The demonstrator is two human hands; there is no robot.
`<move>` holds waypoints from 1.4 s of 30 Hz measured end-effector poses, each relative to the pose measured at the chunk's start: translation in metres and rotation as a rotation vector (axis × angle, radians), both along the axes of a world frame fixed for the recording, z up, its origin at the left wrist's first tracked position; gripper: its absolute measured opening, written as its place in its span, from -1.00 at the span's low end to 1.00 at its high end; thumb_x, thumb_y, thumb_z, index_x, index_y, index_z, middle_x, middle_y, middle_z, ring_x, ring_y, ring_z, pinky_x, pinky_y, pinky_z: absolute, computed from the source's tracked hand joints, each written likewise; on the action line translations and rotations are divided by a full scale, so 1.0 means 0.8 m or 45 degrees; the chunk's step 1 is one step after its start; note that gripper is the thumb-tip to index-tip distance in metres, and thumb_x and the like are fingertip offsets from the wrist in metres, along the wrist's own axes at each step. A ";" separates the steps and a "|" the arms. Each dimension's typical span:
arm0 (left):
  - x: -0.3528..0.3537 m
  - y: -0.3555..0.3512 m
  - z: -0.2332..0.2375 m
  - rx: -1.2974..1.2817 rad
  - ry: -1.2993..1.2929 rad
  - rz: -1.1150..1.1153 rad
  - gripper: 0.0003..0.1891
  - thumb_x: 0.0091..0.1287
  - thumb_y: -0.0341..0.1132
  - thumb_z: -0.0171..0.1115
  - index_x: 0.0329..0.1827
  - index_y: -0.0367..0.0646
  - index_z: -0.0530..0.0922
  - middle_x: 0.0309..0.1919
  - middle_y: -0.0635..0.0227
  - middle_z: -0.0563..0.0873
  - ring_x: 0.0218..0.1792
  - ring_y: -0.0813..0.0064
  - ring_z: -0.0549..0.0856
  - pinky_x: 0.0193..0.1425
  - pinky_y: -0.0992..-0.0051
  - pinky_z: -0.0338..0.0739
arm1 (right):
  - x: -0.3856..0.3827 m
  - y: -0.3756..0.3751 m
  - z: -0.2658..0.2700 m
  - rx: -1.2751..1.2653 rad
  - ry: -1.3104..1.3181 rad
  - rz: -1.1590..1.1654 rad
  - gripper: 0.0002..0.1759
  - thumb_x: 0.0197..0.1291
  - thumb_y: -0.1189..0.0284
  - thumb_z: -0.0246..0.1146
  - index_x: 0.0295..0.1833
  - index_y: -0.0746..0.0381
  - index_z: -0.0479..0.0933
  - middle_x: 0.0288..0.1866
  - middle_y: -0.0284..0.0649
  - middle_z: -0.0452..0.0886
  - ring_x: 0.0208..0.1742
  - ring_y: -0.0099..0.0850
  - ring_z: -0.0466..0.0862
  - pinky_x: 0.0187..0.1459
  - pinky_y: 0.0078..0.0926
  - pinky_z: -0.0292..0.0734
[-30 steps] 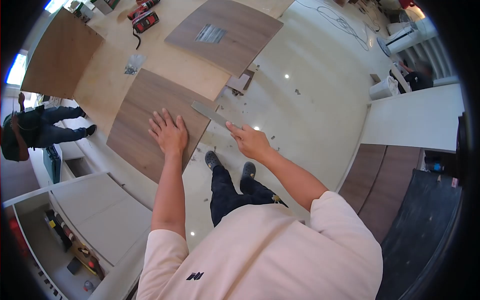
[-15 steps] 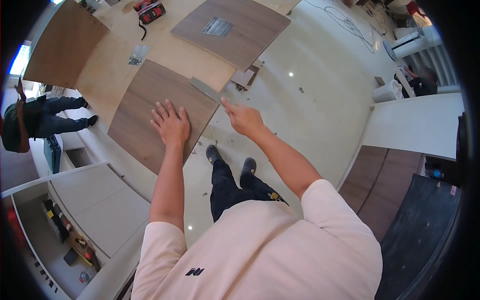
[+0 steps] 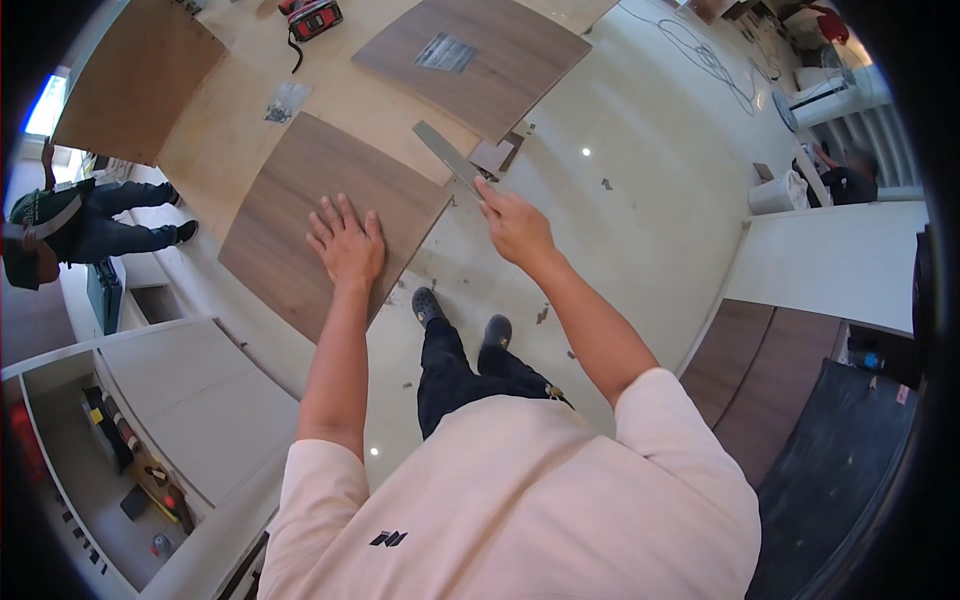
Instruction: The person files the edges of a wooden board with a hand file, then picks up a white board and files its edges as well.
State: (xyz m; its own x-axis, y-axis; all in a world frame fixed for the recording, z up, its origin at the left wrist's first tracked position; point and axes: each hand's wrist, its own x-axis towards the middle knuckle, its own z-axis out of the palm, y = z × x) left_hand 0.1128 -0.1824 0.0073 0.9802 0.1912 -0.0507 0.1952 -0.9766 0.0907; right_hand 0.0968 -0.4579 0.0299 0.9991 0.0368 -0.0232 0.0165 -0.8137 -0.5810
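My left hand [image 3: 346, 242] lies flat on a wood-grain panel [image 3: 290, 195], palm down with the fingers spread. The panel rests on the worktable's near end, its right edge facing my other hand. My right hand [image 3: 517, 226] is closed around one end of a long, flat grey file [image 3: 445, 155]. The file points forward and left, just off the panel's far right corner. Beyond it, a second wood-grain panel [image 3: 500, 65] lies on the plywood tabletop [image 3: 340, 85], with a silvery packet [image 3: 446, 53] on top.
A red cordless tool [image 3: 312, 18] and a clear bag of small parts [image 3: 287, 102] lie on the tabletop. At the left stands another person [image 3: 75, 225]; a further person [image 3: 855, 175] sits far right. Debris dots the floor. A white cabinet [image 3: 190, 390] holds tools at lower left.
My right hand has moved to the right, carrying the file off the panel's edge. My left hand stays pressed on the panel. The person at the left has shifted posture.
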 end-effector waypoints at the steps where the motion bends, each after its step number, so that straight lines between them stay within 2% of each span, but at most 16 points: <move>1: -0.002 -0.004 0.000 -0.003 -0.003 -0.033 -0.23 0.59 0.20 -0.21 0.71 -0.11 0.09 0.70 0.02 0.03 0.69 -0.11 -0.06 0.70 -0.10 -0.21 | -0.019 -0.009 0.011 0.017 0.042 -0.017 -0.51 0.52 0.16 0.11 0.51 -0.24 0.44 -0.18 -0.10 0.61 -0.15 -0.05 0.68 -0.09 -0.08 0.61; 2: -0.005 -0.010 -0.001 -0.006 -0.007 -0.067 -0.22 0.59 0.20 -0.18 0.70 -0.13 0.10 0.70 0.02 0.03 0.69 -0.12 -0.06 0.69 -0.11 -0.20 | -0.038 -0.015 0.018 0.034 0.082 -0.036 -0.52 0.52 0.16 0.12 0.51 -0.23 0.45 -0.19 -0.11 0.61 -0.15 -0.05 0.68 -0.09 -0.08 0.60; 4: -0.027 -0.056 -0.008 0.083 -0.098 -0.328 -0.22 0.52 0.14 0.04 0.65 -0.19 0.21 0.68 0.00 0.11 0.67 -0.14 0.04 0.67 -0.14 -0.12 | -0.065 -0.025 0.014 0.137 0.101 -0.125 -0.52 0.51 0.16 0.14 0.49 -0.22 0.47 -0.20 -0.11 0.60 -0.17 -0.05 0.68 -0.10 -0.10 0.60; 5: -0.045 -0.088 0.000 -0.192 -0.205 -0.536 -0.26 0.41 0.04 0.26 0.54 -0.22 0.36 0.59 -0.03 0.30 0.62 -0.19 0.15 0.63 -0.21 -0.04 | -0.075 -0.027 0.012 0.192 0.108 -0.171 -0.52 0.51 0.16 0.15 0.49 -0.22 0.48 -0.21 -0.11 0.60 -0.18 -0.05 0.67 -0.11 -0.11 0.60; 6: -0.065 -0.122 0.018 -0.459 -0.184 -0.656 -0.29 0.27 -0.15 0.43 0.46 -0.21 0.43 0.45 -0.05 0.46 0.54 -0.16 0.30 0.57 -0.05 0.21 | -0.082 -0.027 0.012 0.192 0.103 -0.176 -0.52 0.50 0.17 0.16 0.49 -0.23 0.49 -0.22 -0.11 0.59 -0.19 -0.05 0.67 -0.12 -0.11 0.60; 8: -0.109 -0.173 -0.011 -0.762 0.079 -1.052 -0.46 0.26 -0.21 0.43 0.29 -0.20 0.58 0.20 0.03 0.68 0.30 -0.06 0.57 0.34 0.09 0.50 | -0.092 -0.026 0.012 0.194 0.088 -0.184 -0.52 0.49 0.18 0.17 0.48 -0.24 0.49 -0.23 -0.11 0.58 -0.21 -0.05 0.67 -0.13 -0.10 0.60; 10: -0.144 -0.182 -0.001 -0.871 0.173 -1.229 -0.63 0.24 -0.27 0.42 0.09 -0.20 0.66 -0.02 0.12 0.78 0.05 0.00 0.71 0.12 0.19 0.64 | -0.102 -0.020 0.016 0.108 0.076 -0.126 -0.54 0.47 0.22 0.22 0.45 -0.19 0.53 -0.29 -0.12 0.57 -0.25 -0.07 0.65 -0.18 -0.14 0.58; 12: -0.136 -0.142 0.028 -0.759 0.188 -1.205 -0.76 0.27 -0.30 0.39 -0.06 -0.21 0.69 -0.14 0.17 0.81 -0.01 0.00 0.75 0.02 0.19 0.67 | -0.110 -0.013 0.018 0.030 0.085 -0.036 -0.54 0.45 0.24 0.24 0.44 -0.19 0.55 -0.32 -0.13 0.55 -0.28 -0.07 0.65 -0.22 -0.14 0.57; 14: -0.129 -0.063 0.012 -0.870 -0.313 -0.802 -0.70 0.29 -0.27 0.40 0.02 -0.23 0.68 -0.04 0.07 0.79 0.11 -0.08 0.70 0.16 0.11 0.61 | -0.127 -0.004 0.014 -0.032 0.122 0.051 -0.52 0.45 0.24 0.23 0.45 -0.22 0.53 -0.33 -0.15 0.53 -0.31 -0.07 0.65 -0.26 -0.11 0.59; 16: -0.099 0.006 0.047 -0.495 -0.362 -0.582 -0.43 0.35 -0.19 0.35 0.39 -0.21 0.50 0.34 -0.08 0.57 0.43 -0.11 0.46 0.49 -0.01 0.32 | -0.147 0.010 0.008 -0.015 0.149 0.122 -0.50 0.46 0.22 0.21 0.48 -0.28 0.48 -0.29 -0.15 0.54 -0.32 -0.04 0.67 -0.25 -0.06 0.61; 20: -0.109 0.032 0.048 -0.213 -0.029 -0.416 -0.12 0.30 -0.08 0.40 0.63 -0.15 0.21 0.61 -0.04 0.21 0.63 -0.13 0.12 0.65 -0.13 -0.03 | -0.137 0.037 -0.011 -0.040 0.123 0.197 -0.49 0.47 0.23 0.19 0.50 -0.29 0.45 -0.26 -0.12 0.56 -0.32 0.00 0.68 -0.27 -0.03 0.62; 22: -0.122 0.024 0.039 -0.114 0.102 -0.423 0.01 0.30 -0.01 0.42 0.70 -0.12 0.05 0.70 0.02 0.02 0.69 -0.09 -0.04 0.68 -0.13 -0.16 | -0.083 0.047 -0.021 -0.046 0.041 0.166 -0.49 0.48 0.24 0.18 0.50 -0.28 0.45 -0.23 -0.08 0.57 -0.31 0.02 0.69 -0.29 -0.01 0.61; 26: -0.124 0.026 0.030 -0.074 0.041 -0.431 -0.01 0.29 -0.05 0.43 0.70 -0.11 0.06 0.69 0.01 0.05 0.68 -0.10 -0.01 0.68 -0.13 -0.14 | -0.042 0.047 -0.011 -0.100 -0.011 0.162 -0.52 0.49 0.23 0.15 0.48 -0.24 0.46 -0.20 -0.02 0.60 -0.28 0.07 0.69 -0.29 0.03 0.61; 29: -0.118 0.023 0.032 -0.040 0.059 -0.423 -0.01 0.27 -0.11 0.44 0.71 -0.09 0.06 0.69 0.04 0.07 0.68 -0.10 -0.01 0.68 -0.13 -0.11 | -0.102 0.041 -0.015 -0.052 0.049 0.224 -0.53 0.51 0.20 0.11 0.48 -0.23 0.46 -0.19 -0.02 0.61 -0.25 0.07 0.70 -0.25 0.05 0.61; 35: -0.121 0.025 0.033 0.004 0.095 -0.443 0.04 0.24 -0.19 0.45 0.72 -0.08 0.00 0.70 0.04 0.03 0.69 -0.10 -0.04 0.69 -0.13 -0.13 | -0.024 0.051 -0.013 -0.116 0.042 0.123 -0.50 0.49 0.21 0.15 0.50 -0.29 0.44 -0.22 -0.04 0.61 -0.24 0.05 0.71 -0.24 0.03 0.62; 42: -0.126 0.026 0.029 -0.021 0.121 -0.429 0.01 0.24 -0.25 0.41 0.72 -0.05 0.01 0.71 0.09 0.02 0.69 -0.10 -0.05 0.70 -0.13 -0.15 | -0.072 0.037 -0.022 -0.107 0.109 0.175 -0.51 0.50 0.20 0.12 0.50 -0.32 0.43 -0.23 -0.05 0.61 -0.24 0.06 0.71 -0.19 0.04 0.63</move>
